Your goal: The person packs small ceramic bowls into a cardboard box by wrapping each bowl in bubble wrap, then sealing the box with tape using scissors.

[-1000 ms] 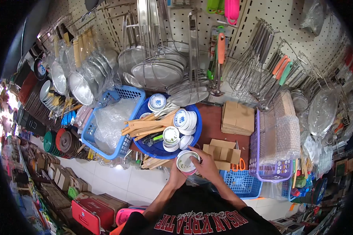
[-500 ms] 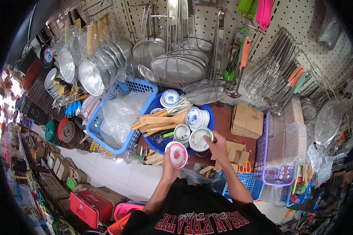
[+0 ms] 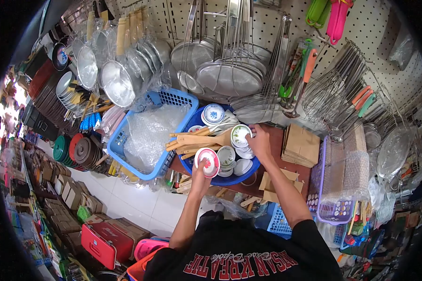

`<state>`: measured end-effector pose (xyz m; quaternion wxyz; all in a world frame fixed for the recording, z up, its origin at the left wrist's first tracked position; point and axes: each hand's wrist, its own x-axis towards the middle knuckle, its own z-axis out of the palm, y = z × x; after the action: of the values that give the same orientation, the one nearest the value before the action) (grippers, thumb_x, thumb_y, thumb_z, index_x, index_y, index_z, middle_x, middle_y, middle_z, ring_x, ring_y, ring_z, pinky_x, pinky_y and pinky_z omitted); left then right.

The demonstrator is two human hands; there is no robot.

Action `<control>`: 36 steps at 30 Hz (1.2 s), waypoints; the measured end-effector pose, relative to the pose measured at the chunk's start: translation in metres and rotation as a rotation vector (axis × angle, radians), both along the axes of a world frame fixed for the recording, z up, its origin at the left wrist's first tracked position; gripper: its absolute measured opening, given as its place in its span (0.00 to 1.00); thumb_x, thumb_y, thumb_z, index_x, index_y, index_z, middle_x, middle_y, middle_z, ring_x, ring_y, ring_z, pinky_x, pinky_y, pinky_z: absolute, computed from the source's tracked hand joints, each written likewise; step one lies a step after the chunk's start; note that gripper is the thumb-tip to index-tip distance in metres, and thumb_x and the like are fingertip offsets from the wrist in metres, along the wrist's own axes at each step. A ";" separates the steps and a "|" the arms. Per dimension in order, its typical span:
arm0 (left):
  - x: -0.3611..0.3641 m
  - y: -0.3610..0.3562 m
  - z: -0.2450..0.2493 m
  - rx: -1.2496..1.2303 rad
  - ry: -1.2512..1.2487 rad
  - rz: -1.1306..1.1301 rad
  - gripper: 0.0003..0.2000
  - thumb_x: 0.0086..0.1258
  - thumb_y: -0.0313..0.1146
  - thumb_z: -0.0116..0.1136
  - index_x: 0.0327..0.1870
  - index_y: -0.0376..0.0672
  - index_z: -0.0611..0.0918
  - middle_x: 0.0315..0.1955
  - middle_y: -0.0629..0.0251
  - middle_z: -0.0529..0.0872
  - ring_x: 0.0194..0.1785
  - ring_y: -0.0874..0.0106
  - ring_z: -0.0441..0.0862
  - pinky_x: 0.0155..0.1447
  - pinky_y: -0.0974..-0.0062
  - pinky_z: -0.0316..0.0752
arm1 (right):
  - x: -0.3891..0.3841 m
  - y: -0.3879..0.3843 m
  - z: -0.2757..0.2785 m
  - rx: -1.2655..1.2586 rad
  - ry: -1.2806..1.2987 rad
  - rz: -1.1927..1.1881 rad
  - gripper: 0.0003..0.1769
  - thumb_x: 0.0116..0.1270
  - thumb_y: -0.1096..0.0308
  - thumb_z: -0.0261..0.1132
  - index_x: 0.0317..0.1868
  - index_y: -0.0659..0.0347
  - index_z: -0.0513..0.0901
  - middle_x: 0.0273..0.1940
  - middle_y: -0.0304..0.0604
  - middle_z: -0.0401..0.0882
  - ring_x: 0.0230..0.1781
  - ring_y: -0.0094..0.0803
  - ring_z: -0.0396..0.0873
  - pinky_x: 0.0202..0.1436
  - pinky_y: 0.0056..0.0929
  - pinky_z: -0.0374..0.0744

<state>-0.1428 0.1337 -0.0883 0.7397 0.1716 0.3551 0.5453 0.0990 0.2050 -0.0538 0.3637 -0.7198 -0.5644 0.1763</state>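
Observation:
My left hand (image 3: 201,174) is closed on a small bowl with a pink-red flower pattern (image 3: 208,162), at the front rim of a round blue basin (image 3: 254,168). To its right, my right hand (image 3: 258,140) grips a green-patterned bowl (image 3: 240,135), held over a stack of white bowls. Between the hands stands another stack of bowls (image 3: 226,156). Wooden spatulas (image 3: 201,140) lie across the basin's left side. Behind them sits a blue-patterned bowl (image 3: 213,114).
Left of the basin is a blue basket (image 3: 147,175) with bubble wrap. Brown cardboard pieces (image 3: 299,145) and a purple basket (image 3: 321,187) are at the right. Strainers (image 3: 229,77) and whisks (image 3: 335,89) hang behind.
My right hand has moved up and away from the front of the basin with the green-patterned bowl. My left hand, holding the pink-red bowl, has moved slightly up. The view has shifted.

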 end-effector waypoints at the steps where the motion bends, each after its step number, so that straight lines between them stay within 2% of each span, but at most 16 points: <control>1: -0.001 0.000 0.001 -0.011 -0.013 -0.023 0.18 0.77 0.36 0.50 0.62 0.38 0.72 0.52 0.58 0.82 0.53 0.65 0.83 0.57 0.60 0.80 | 0.000 0.001 -0.001 -0.002 -0.003 -0.004 0.21 0.57 0.68 0.69 0.53 0.63 0.83 0.41 0.54 0.87 0.43 0.51 0.86 0.49 0.41 0.82; 6: -0.007 0.001 -0.004 -0.014 -0.102 -0.043 0.19 0.78 0.41 0.48 0.63 0.40 0.72 0.53 0.59 0.82 0.55 0.64 0.82 0.57 0.57 0.79 | 0.002 0.007 -0.013 0.017 0.025 0.033 0.20 0.56 0.70 0.70 0.51 0.63 0.83 0.42 0.56 0.85 0.44 0.53 0.84 0.50 0.42 0.81; 9: -0.006 0.001 -0.004 -0.024 -0.104 -0.059 0.19 0.79 0.42 0.47 0.63 0.40 0.72 0.53 0.59 0.82 0.55 0.64 0.81 0.58 0.56 0.79 | 0.004 0.008 -0.020 0.154 -0.100 0.097 0.20 0.56 0.71 0.70 0.51 0.64 0.83 0.45 0.59 0.83 0.47 0.55 0.82 0.53 0.43 0.80; 12: -0.006 0.001 -0.006 -0.025 -0.101 -0.072 0.19 0.79 0.43 0.46 0.63 0.40 0.72 0.53 0.59 0.82 0.55 0.64 0.81 0.57 0.56 0.79 | 0.002 0.002 -0.014 0.091 -0.044 0.104 0.20 0.56 0.71 0.70 0.51 0.65 0.83 0.47 0.60 0.81 0.48 0.56 0.80 0.55 0.43 0.79; 15: -0.007 0.001 -0.006 -0.002 -0.092 -0.094 0.19 0.79 0.42 0.46 0.63 0.40 0.72 0.53 0.59 0.82 0.55 0.64 0.82 0.57 0.56 0.79 | 0.003 0.001 -0.021 0.154 -0.114 0.128 0.23 0.56 0.72 0.72 0.54 0.65 0.83 0.47 0.58 0.82 0.34 0.46 0.84 0.44 0.39 0.82; 18: -0.008 0.001 -0.006 -0.002 -0.085 -0.101 0.19 0.79 0.42 0.47 0.62 0.39 0.72 0.53 0.58 0.82 0.55 0.64 0.82 0.57 0.56 0.79 | 0.002 -0.002 -0.020 0.093 -0.008 0.156 0.22 0.56 0.73 0.70 0.53 0.67 0.81 0.48 0.61 0.80 0.50 0.58 0.79 0.56 0.45 0.78; 24: -0.008 0.001 -0.003 0.019 -0.092 -0.117 0.19 0.79 0.41 0.48 0.63 0.39 0.71 0.53 0.58 0.82 0.55 0.63 0.82 0.58 0.56 0.79 | 0.002 -0.002 -0.018 0.091 -0.047 0.159 0.25 0.56 0.74 0.69 0.57 0.67 0.80 0.49 0.63 0.78 0.52 0.58 0.78 0.58 0.45 0.78; 27: -0.008 0.000 -0.001 0.014 -0.087 -0.123 0.19 0.79 0.41 0.48 0.63 0.39 0.71 0.53 0.58 0.82 0.56 0.63 0.82 0.59 0.56 0.78 | -0.001 -0.003 -0.010 0.042 -0.165 0.173 0.26 0.56 0.73 0.68 0.57 0.66 0.79 0.52 0.63 0.77 0.52 0.59 0.78 0.58 0.46 0.78; 30: -0.008 0.000 -0.002 0.005 -0.087 -0.111 0.19 0.79 0.41 0.48 0.63 0.39 0.71 0.54 0.58 0.81 0.56 0.64 0.81 0.59 0.56 0.78 | -0.003 0.000 -0.006 -0.118 -0.230 0.172 0.27 0.56 0.72 0.68 0.58 0.65 0.78 0.56 0.61 0.75 0.54 0.59 0.78 0.59 0.47 0.78; 33: -0.008 0.000 -0.006 -0.020 -0.100 -0.077 0.19 0.79 0.40 0.47 0.63 0.39 0.71 0.54 0.58 0.81 0.56 0.64 0.81 0.60 0.57 0.78 | -0.009 0.001 0.002 -0.177 -0.306 0.116 0.27 0.54 0.71 0.69 0.57 0.60 0.80 0.56 0.60 0.77 0.52 0.58 0.80 0.57 0.50 0.80; 36: -0.008 0.000 -0.006 -0.012 -0.106 -0.084 0.18 0.80 0.40 0.47 0.63 0.39 0.71 0.54 0.58 0.81 0.56 0.64 0.81 0.60 0.57 0.78 | -0.014 0.001 0.015 -0.297 -0.409 0.098 0.29 0.54 0.66 0.72 0.58 0.59 0.78 0.58 0.57 0.75 0.52 0.58 0.81 0.54 0.51 0.81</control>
<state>-0.1509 0.1339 -0.0943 0.7808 0.1530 0.3111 0.5198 0.0850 0.2059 -0.0386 0.1234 -0.7577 -0.6284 0.1254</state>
